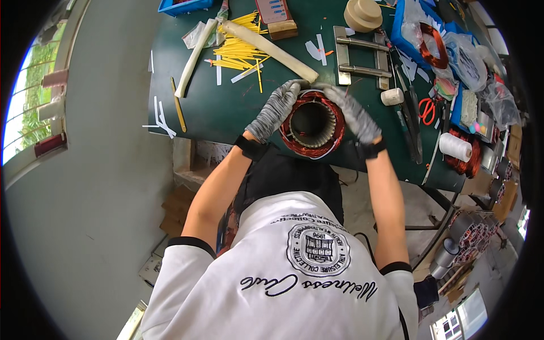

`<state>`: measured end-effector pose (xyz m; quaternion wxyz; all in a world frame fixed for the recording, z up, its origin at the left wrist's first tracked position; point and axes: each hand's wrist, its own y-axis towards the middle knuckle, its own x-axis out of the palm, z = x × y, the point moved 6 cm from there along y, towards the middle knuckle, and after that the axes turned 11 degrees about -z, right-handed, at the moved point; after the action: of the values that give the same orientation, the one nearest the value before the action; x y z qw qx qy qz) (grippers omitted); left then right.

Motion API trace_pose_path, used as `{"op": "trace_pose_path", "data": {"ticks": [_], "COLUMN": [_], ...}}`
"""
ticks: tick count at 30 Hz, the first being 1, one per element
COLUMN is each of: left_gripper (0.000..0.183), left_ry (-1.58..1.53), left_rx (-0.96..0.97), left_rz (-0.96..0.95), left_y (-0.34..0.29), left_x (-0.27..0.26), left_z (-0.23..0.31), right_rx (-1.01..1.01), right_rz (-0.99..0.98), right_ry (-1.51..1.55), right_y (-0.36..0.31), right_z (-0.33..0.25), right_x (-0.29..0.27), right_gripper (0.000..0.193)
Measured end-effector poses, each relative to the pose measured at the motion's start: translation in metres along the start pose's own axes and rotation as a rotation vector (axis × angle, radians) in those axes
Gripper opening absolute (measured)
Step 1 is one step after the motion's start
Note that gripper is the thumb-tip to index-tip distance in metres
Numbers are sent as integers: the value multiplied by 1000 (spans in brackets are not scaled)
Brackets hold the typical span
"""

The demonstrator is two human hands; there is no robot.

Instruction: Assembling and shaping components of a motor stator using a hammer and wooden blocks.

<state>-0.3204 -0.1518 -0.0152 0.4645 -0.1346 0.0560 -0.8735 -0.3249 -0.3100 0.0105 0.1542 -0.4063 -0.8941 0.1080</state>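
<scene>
A ring-shaped motor stator [313, 149] with red copper windings and a toothed metal bore stands at the front edge of the green bench, its round opening facing up. My left hand [277, 109], in a grey knitted glove, grips its far left side with the fingers closed against the rim. On the far right side, my right hand [352, 112], gloved alike, curls round the windings; some of its fingertips are hidden behind the coil. Just beyond the stator lies the end of a long cream-coloured rod [272, 50].
Yellow sticks [241, 51] are scattered at the back left beside a second pale rod [195, 59]. A metal fixture with two bars [362, 56], a white-headed mallet [392, 97], red-handled scissors [427, 111] and a white thread spool [455, 147] lie to the right. Blue bins [409, 35] stand behind.
</scene>
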Motion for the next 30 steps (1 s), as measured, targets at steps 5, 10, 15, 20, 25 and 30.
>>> {"op": "trace_pose_path", "data": {"ticks": [5,10,15,20,25,30], "left_gripper": [57,55,43,22,31,16], "left_ry": [-637,-675,27,828,1368,1192], "left_rx": [148,194,144,139,68,313], "left_rz": [227,152,359,11,44,303], "left_y": [-37,-118,-114,-73,-65,-108], "left_x": [-21,-35,-1,83,137,117], "left_z": [24,31,91,112,33,72], "right_rx": [-385,-136,-25,-17,-178,-188], "right_rz": [202,581,531,494,326,262], "right_ry": [836,733,305,292,538,46], "right_y": [-25,-135,-150,-136,-129,-129], "right_z": [-10,39,13,-25,-35,-13], "right_x": [-33,-17,-18,-6,13,-3], "right_gripper": [23,31,36,41,33,15]}}
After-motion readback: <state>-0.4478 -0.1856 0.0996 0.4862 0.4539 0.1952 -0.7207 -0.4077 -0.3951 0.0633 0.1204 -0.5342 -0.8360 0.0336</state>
